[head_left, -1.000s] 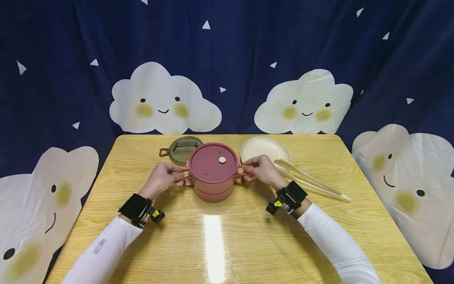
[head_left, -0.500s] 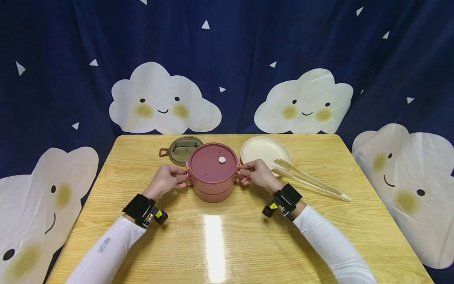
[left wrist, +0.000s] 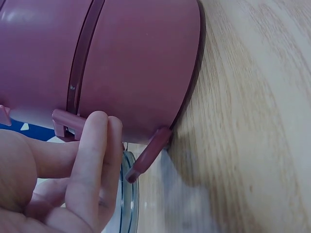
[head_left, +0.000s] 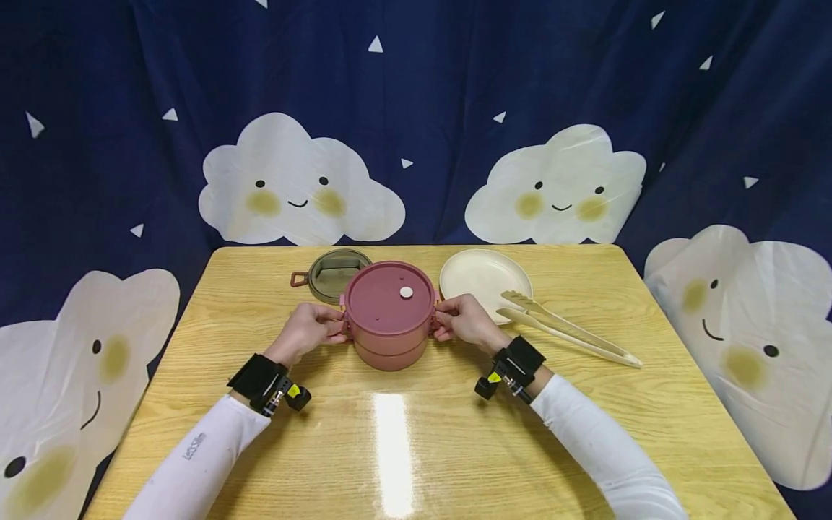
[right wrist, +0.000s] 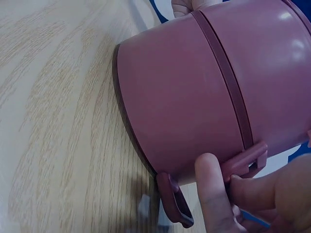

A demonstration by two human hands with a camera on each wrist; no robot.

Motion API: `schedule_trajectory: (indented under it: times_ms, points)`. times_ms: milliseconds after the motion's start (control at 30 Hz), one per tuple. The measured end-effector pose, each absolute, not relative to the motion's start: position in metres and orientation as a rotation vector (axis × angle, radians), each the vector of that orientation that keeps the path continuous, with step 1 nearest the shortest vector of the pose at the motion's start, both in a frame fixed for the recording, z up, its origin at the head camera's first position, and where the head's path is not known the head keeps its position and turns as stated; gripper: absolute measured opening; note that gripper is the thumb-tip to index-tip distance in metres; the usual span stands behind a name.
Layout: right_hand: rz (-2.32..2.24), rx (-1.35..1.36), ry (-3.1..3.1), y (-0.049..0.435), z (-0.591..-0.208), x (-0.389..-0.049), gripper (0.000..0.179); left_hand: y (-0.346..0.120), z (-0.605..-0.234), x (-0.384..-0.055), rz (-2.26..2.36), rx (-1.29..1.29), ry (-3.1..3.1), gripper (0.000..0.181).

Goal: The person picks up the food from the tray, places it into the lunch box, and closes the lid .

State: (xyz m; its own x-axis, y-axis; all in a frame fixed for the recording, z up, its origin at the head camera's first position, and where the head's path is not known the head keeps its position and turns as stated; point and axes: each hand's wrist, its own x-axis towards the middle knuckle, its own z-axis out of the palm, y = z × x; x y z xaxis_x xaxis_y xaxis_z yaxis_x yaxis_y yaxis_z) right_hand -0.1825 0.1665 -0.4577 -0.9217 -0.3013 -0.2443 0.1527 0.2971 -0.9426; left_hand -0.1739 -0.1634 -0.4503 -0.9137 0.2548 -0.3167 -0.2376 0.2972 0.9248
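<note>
In the head view, a dusty-red two-tier lidded pot (head_left: 390,318) stands upright on the table, a white button on its lid. My left hand (head_left: 308,332) is at its left side, and my right hand (head_left: 466,320) at its right. The left wrist view shows the left fingers (left wrist: 95,160) pinching a side handle (left wrist: 70,121) by the seam between the tiers; a lower handle (left wrist: 148,155) sticks out near the base. In the right wrist view, the right thumb and fingers (right wrist: 210,189) pinch the matching handle (right wrist: 247,160), with another lower handle (right wrist: 174,201) below it.
Behind the pot on the left lies a round, dark translucent lid (head_left: 333,278) with a brown loop handle. A cream plate (head_left: 481,278) sits back right. Beige tongs (head_left: 578,339) rest with their tips on its edge. A cloud-patterned curtain (head_left: 435,108) hangs behind the wooden table (head_left: 312,455).
Both hands have shifted slightly lower and inward, and their fingers now cover more of the side handles. The pot has stayed in place on the table.
</note>
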Motion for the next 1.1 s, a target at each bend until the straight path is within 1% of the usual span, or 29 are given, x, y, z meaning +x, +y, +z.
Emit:
schedule_trajectory:
  times_ms: [233, 467, 567, 700, 800, 933, 1100]
  points:
    - [-1.673, -0.13, 2.192, 0.164, -0.46, -0.182, 0.032, -0.162, -0.45, -0.172, 1.644, -0.009, 2.155, 0.032]
    - [-1.698, -0.052, 2.189, 0.168, -0.461, -0.182, 0.029, -0.164, -0.448, -0.17, 1.648, -0.054, 2.155, 0.034]
    - [-1.754, -0.01, 2.175, 0.171, -0.455, -0.183, 0.033, -0.167, -0.443, -0.171, 1.648, -0.097, 2.158, 0.047]
    - [-1.791, 0.027, 2.214, 0.175, -0.439, -0.183, 0.05, -0.174, -0.43, -0.171, 1.622, -0.122, 2.183, 0.078]
    - [-1.765, 0.046, 2.253, 0.175, -0.426, -0.183, 0.061, -0.179, -0.42, -0.17, 1.596, -0.095, 2.191, 0.092]
    - [-1.688, 0.057, 2.286, 0.175, -0.413, -0.183, 0.069, -0.181, -0.409, -0.172, 1.549, -0.07, 2.195, 0.101]
    - [-1.545, 0.034, 2.316, 0.171, -0.408, -0.184, 0.072, -0.178, -0.404, -0.176, 1.502, -0.087, 2.182, 0.1]
